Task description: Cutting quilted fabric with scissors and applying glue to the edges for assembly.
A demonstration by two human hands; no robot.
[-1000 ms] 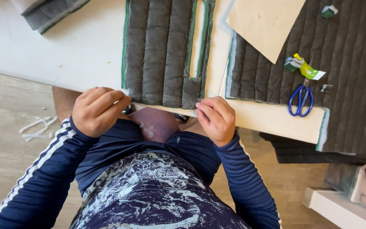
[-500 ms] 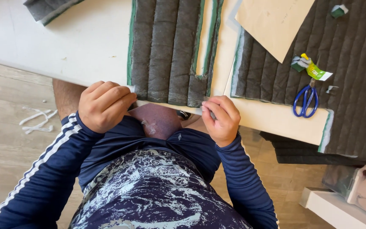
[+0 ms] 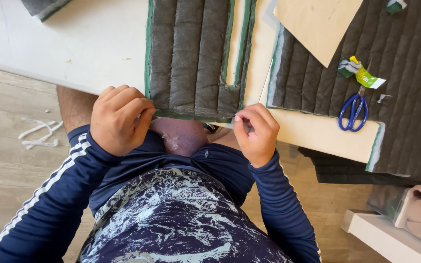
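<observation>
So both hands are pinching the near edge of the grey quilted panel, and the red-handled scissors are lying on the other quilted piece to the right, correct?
Not quite: the scissors have blue handles, not red, as the head view shows. The rest holds: the left hand and right hand each keep a pinch grip on the near, green-trimmed edge of the grey quilted panel, and the scissors lie on the other quilted piece to the right.

Both hands on quilted panel
</observation>
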